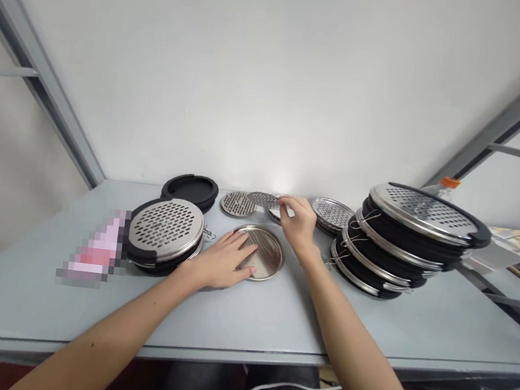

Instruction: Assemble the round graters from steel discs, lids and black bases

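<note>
The left hand is pressing flat on a shallow ribbed steel tray, its grip spread open across the tray's middle. The right hand is reaching just beyond the tray's far rim, its grip pinched together on the edge of a small perforated steel disc, which is tilting in the air above the grey worktop. Both forearms are stretching forward from the near edge. Nearby, a second perforated disc and a black rubber ring are lying flat, a black-rimmed grater stack is sitting left, and a taller stack is leaning right.
</note>
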A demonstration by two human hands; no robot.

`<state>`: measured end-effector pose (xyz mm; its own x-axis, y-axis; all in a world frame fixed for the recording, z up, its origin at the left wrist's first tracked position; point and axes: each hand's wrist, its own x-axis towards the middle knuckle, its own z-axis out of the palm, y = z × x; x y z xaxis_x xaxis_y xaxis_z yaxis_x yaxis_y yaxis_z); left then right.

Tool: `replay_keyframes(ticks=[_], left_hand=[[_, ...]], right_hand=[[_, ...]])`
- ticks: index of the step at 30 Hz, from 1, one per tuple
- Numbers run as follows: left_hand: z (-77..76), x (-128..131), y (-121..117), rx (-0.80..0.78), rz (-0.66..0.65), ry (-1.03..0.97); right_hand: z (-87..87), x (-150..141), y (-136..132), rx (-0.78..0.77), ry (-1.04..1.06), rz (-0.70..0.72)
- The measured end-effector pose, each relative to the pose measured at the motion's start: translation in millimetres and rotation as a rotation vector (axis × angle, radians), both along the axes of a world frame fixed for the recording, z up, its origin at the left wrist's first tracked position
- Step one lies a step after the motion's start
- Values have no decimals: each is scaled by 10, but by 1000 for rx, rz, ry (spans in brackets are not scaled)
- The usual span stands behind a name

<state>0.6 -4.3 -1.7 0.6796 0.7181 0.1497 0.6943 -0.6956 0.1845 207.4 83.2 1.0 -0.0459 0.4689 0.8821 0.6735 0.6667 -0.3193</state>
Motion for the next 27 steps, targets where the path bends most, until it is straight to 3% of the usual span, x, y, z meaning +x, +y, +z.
replay_keyframes(ticks=[5, 10, 14, 20, 27], left_hand=[[28, 51, 43, 129, 77, -244], [61, 98, 67, 444, 142, -594], [81, 106, 44, 676, 196, -704], [81, 90, 79, 608, 271, -677], [56, 71, 121, 535, 244, -666]], right_hand=[[114, 124, -165, -3, 224, -15], [124, 246, -241, -247, 487, 212], [108, 299, -188, -477, 657, 411], [108, 258, -210, -558, 696, 476], [97, 188, -261, -639, 686, 581]])
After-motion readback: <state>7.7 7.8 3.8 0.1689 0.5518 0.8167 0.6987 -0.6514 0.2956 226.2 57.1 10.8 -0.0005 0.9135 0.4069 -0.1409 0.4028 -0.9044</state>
